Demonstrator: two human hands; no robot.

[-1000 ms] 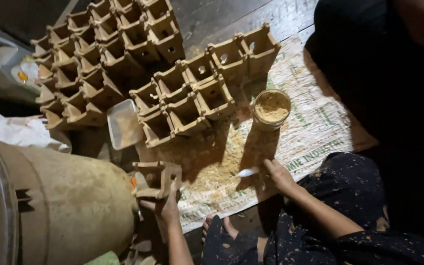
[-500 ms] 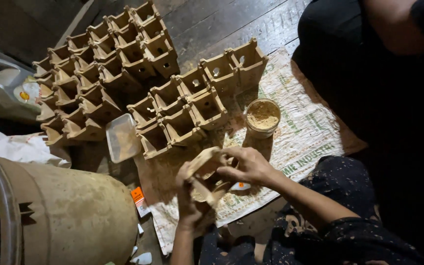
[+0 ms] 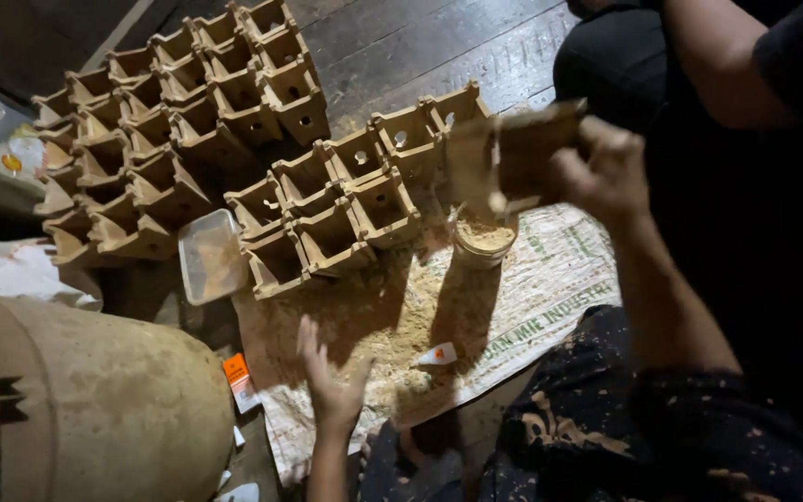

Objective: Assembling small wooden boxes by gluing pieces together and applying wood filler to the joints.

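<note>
Right hand (image 3: 606, 172) grips pot (image 3: 522, 153) (blurred)

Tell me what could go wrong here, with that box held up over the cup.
The right hand holds a wooden box tilted above the cup; powder may miss it and add to the spill on the sack. The cup stands close to the rows of boxes, so a low swing might tip it. The left hand hovers near the small white piece and could knock it.

The square brown moulded-pulp pot (image 3: 524, 153), held in both hands over the sack's near edge half a second ago, is now up in the right hand (image 3: 606, 172) above the round sawdust-filled tub (image 3: 483, 244). The left hand (image 3: 329, 376) has let go, fingers spread over the sack.
</note>
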